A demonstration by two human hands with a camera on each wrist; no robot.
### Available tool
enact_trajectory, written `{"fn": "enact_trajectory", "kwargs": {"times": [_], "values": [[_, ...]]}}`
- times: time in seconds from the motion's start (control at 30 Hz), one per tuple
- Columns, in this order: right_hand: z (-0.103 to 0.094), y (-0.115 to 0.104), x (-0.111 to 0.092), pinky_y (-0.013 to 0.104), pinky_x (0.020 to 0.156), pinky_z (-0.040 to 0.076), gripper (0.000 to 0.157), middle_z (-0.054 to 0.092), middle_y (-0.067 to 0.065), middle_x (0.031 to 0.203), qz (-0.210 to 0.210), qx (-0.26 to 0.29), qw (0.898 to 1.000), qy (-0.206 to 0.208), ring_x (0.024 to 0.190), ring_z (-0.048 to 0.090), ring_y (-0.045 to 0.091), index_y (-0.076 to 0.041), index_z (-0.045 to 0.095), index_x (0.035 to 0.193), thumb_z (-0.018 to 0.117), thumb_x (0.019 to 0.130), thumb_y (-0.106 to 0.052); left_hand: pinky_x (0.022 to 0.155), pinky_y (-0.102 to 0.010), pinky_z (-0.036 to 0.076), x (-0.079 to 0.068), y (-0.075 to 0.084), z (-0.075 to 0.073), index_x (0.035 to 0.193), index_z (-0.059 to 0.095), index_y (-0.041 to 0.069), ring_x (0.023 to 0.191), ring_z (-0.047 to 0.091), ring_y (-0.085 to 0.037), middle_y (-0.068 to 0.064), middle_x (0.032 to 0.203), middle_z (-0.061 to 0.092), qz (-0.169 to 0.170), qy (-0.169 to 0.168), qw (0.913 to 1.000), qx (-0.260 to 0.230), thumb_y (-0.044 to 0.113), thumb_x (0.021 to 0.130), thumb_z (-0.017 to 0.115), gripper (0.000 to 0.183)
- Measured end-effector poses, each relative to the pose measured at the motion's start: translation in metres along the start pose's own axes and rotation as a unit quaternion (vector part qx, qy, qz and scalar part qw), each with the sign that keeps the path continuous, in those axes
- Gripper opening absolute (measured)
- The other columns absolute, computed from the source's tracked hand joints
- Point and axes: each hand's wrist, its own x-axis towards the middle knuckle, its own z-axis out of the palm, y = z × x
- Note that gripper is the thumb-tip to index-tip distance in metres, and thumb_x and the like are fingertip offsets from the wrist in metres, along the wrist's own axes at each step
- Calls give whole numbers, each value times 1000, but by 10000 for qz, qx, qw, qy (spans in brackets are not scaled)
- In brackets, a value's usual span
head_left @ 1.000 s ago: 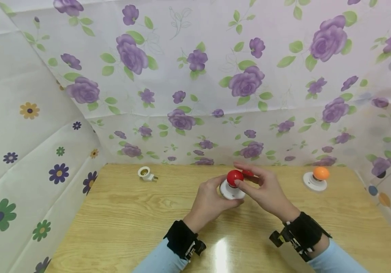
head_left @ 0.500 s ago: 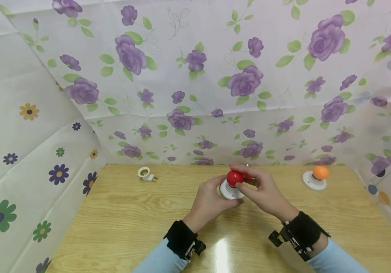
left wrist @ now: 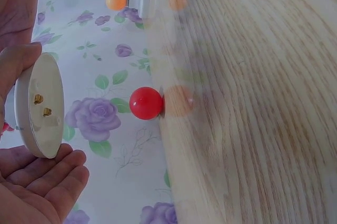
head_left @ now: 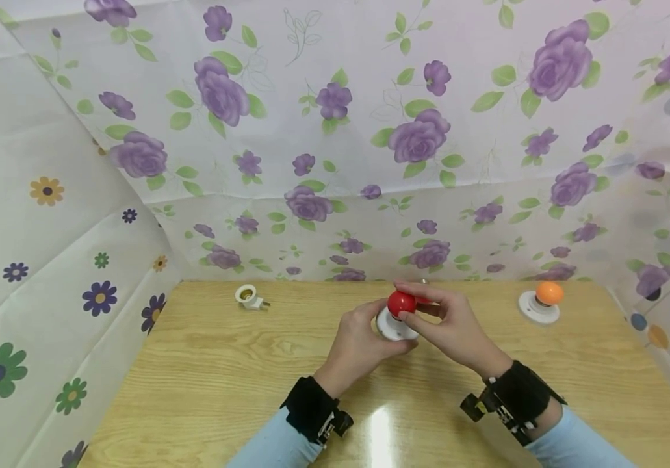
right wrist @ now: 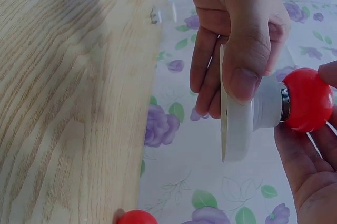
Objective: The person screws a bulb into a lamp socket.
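My left hand [head_left: 360,341] grips a white round lamp holder [head_left: 392,328] by its base, raised above the table. Two brass screws show on its underside in the left wrist view. A red light bulb [head_left: 401,303] stands in the holder's socket, with a strip of its metal collar visible in the right wrist view [right wrist: 309,100]. The thumb and fingers of my right hand [head_left: 448,322] pinch this bulb from the right. Behind that hand, mostly hidden in the head view, a second red bulb [left wrist: 146,103] lies on the table by the back edge.
At the back right, an orange bulb [head_left: 549,293] sits in another white lamp holder [head_left: 539,308]. A white plug-in socket [head_left: 247,296] with prongs lies at the back left of the wooden table [head_left: 223,383]. Floral cloth [head_left: 311,130] rises behind it.
The fingers of my right hand have moved left and closed in around the red bulb. My left hand keeps its hold on the lamp holder, nearly still.
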Motion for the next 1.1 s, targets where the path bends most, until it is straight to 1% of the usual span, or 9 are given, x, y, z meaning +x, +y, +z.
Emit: {"fn": "enact_trajectory", "kwargs": {"times": [0.07, 0.27, 0.33, 0.53, 0.6, 0.77, 0.93, 1.0, 1.1], "values": [[0, -4, 0, 38, 88, 45, 43, 54, -3, 127, 29, 17, 10000, 51, 115, 50, 17, -20, 58, 126, 68, 85, -14, 76, -23, 47, 0, 0, 0, 123, 56, 30, 95, 54, -1, 16, 107, 58, 15, 8, 10000, -20, 56, 67, 76, 65], [2, -27, 1, 43, 87, 46, 41, 57, 1, 123, 190, 117, 9996, 176, 109, 54, 20, -12, 60, 122, 69, 82, -8, 76, -27, 48, -1, -1, 0, 123, 56, 30, 95, 54, 0, 16, 107, 58, 12, 21, 10000, -44, 55, 68, 76, 64], [2, -29, 1, 43, 87, 46, 40, 58, 1, 121, 221, 132, 9994, 235, 107, 55, 20, -11, 61, 120, 70, 81, -8, 76, -27, 49, -1, -1, 1, 124, 56, 30, 95, 54, 0, 16, 108, 58, 14, 28, 10000, -28, 55, 68, 75, 64], [3, -27, 2, 39, 85, 47, 38, 60, 8, 117, 252, -5, 9985, 493, 104, 57, 18, -12, 63, 116, 73, 80, -11, 76, -29, 49, 0, -2, 2, 124, 55, 30, 95, 54, -1, 16, 108, 58, 79, 53, 10000, -21, 55, 69, 75, 64], [4, -28, 2, 38, 84, 48, 38, 61, 9, 115, 256, -54, 9980, 575, 104, 57, 18, -12, 63, 115, 73, 79, -12, 77, -28, 49, -1, -2, 2, 124, 55, 30, 96, 54, 0, 17, 108, 58, 65, 48, 10000, -2, 55, 69, 75, 64], [4, -31, 2, 38, 82, 49, 40, 61, 4, 115, 223, -196, 9975, 636, 101, 58, 19, -10, 63, 116, 74, 78, -14, 76, -24, 47, -1, -2, 1, 124, 55, 31, 96, 53, 0, 18, 108, 57, 46, 50, 10000, 61, 57, 68, 74, 64], [0, -30, 4, 39, 84, 48, 41, 59, 0, 119, 70, -350, 9963, 780, 101, 57, 19, -10, 60, 121, 72, 81, -16, 80, -26, 46, 0, -2, 1, 124, 55, 32, 99, 52, 1, 19, 110, 57, 68, 88, 9999, 92, 58, 68, 74, 65], [-2, -25, 5, 41, 86, 46, 41, 58, -1, 122, -32, -311, 9966, 761, 104, 56, 21, -11, 59, 123, 70, 83, -14, 81, -29, 47, 1, -3, 1, 124, 55, 31, 99, 52, 1, 18, 110, 57, 84, 91, 9999, 77, 57, 67, 75, 65], [-4, -13, 5, 42, 89, 44, 42, 53, -2, 130, -163, -219, 9983, 508, 110, 53, 24, -15, 57, 126, 66, 86, -12, 81, -31, 47, 1, -3, 0, 124, 55, 30, 99, 53, 1, 17, 110, 58, 96, 93, 9999, 36, 56, 68, 75, 65]]}}
